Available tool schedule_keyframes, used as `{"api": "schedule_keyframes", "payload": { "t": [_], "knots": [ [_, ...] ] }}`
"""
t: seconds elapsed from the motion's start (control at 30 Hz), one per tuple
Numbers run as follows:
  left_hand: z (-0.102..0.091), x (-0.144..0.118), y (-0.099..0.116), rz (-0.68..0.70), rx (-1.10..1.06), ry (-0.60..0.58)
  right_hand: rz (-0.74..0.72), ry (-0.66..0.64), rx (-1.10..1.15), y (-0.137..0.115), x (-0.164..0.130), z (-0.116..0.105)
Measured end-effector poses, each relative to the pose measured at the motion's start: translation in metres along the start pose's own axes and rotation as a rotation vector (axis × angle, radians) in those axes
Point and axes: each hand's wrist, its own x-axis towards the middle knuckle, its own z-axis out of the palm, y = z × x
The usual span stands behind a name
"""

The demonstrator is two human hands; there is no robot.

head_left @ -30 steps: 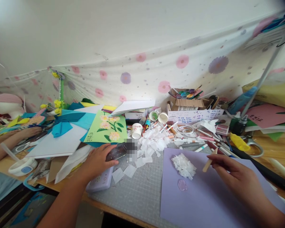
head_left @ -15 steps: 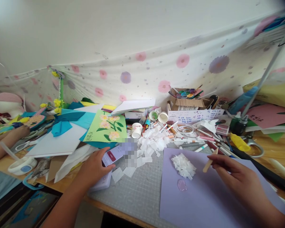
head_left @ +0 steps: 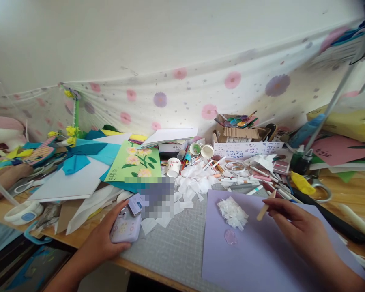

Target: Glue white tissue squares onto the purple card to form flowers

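Observation:
My left hand (head_left: 105, 233) is curled around a rounded lilac case (head_left: 127, 228) with small coloured marks, thumb along its near edge. A phone (head_left: 136, 203) with a lit screen leans on that case; part of it is blurred out. Between the fingertips of my right hand (head_left: 295, 225) is a flat wooden craft stick (head_left: 266, 207), held above a purple sheet of paper (head_left: 240, 263). On the sheet lie a mound of crumpled white paper pieces (head_left: 232, 213) and, just below it, a small patch of clear glue (head_left: 231, 237).
Loose white paper squares (head_left: 191, 182) spread over the grey cutting mat (head_left: 167, 251). Behind are a paper cup (head_left: 173, 167), pens and tape. A green flower picture (head_left: 134, 162) lies left of centre. Another person's hand (head_left: 20, 172) is at far left; scissors (head_left: 322, 190) lie right.
My left hand has moved down and left from the phone to the lilac case. The phone sits lower and further left. The right hand still holds the craft stick in nearly the same place.

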Motion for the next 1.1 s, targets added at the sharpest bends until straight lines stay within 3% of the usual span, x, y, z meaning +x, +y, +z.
{"api": "schedule_keyframes", "payload": {
  "t": [0.17, 0.33, 0.77, 0.97, 1.1],
  "knots": [
    [-0.001, 0.006, 0.007, 0.049, 0.066, -0.013, -0.030, 0.007, 0.016, -0.002, 0.000, 0.000],
    [0.004, 0.008, 0.009, 0.078, 0.081, 0.047, -0.085, -0.037, -0.002, 0.003, 0.002, -0.002],
    [0.016, 0.003, 0.033, -0.047, 0.197, 0.139, -0.084, -0.090, -0.045, 0.002, 0.000, -0.002],
    [0.013, 0.000, 0.038, 0.077, 0.273, 0.247, -0.087, -0.068, -0.023, 0.006, 0.001, 0.000],
    [0.004, 0.009, 0.049, 0.089, 0.338, 0.233, -0.084, -0.110, -0.039, 0.008, 0.003, 0.001]
  ]
}}
